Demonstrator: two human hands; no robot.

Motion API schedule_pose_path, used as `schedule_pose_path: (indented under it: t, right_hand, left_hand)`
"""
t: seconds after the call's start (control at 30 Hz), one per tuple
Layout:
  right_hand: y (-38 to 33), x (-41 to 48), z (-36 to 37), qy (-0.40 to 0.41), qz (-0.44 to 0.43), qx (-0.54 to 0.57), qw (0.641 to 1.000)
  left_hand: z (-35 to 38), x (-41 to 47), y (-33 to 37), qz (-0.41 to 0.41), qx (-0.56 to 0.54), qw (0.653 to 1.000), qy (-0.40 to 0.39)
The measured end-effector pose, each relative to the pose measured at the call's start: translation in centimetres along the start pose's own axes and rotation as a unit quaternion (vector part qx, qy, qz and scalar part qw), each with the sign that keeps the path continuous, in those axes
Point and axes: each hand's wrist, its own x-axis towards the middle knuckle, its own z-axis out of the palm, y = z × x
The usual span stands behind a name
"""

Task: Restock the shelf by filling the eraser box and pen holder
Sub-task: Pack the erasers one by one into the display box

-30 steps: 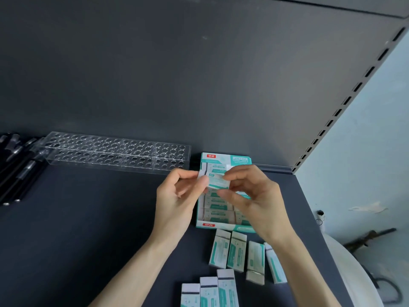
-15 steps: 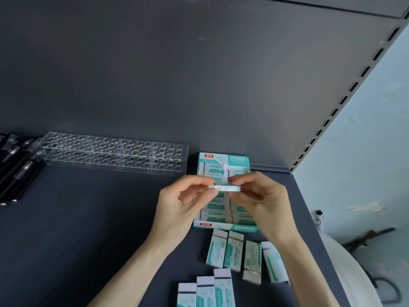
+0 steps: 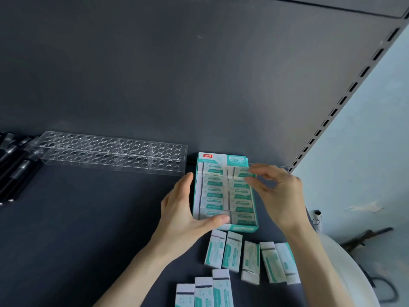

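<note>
The clear pen holder [image 3: 110, 155] stands empty on the shelf's left. The left hand [image 3: 179, 209], fingers straight, braces the eraser box [image 3: 243, 228] by its left wall and should stay firm there. The right hand [image 3: 281, 196] curls over the far right-column eraser [image 3: 240, 171], grip unclear, and should press it flush. Loose erasers [image 3: 232, 251] lie in front of the box.

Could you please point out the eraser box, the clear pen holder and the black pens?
eraser box [image 3: 221, 160], head view, on its printed back flap
pen holder [image 3: 110, 149], head view, on its perforated top plate
black pens [image 3: 15, 183], head view, on one pen's barrel
</note>
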Motion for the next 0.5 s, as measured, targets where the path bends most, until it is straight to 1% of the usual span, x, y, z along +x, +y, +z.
schedule_pose_path:
  t: [0.07,0.1,0.2,0.33,0.5]
  right_hand:
    - [0.4,0.6,0.4,0.002,-0.013,-0.05,0.999]
    - [0.5,0.8,0.7,-0.003,-0.018,-0.069,0.997]
    - [0.8,1.0,1.5,-0.019,-0.035,-0.107,0.993]
    - [1.1,1.2,2.0,-0.01,-0.077,-0.131,0.988]
    - [0.9,1.7,2.3,-0.022,-0.058,-0.166,0.984]
  left_hand:
    - [0.0,0.1,0.1,0.064,0.01,0.998,-0.015]
    - [-0.1,0.1,0.1,0.078,0.015,0.997,-0.02]
    - [0.0,0.5,-0.4,0.082,0.011,0.997,-0.007]
    - [0.2,0.7,-0.9,0.077,0.005,0.997,0.005]
    - [0.2,0.7,-0.9,0.047,0.014,0.999,0.007]
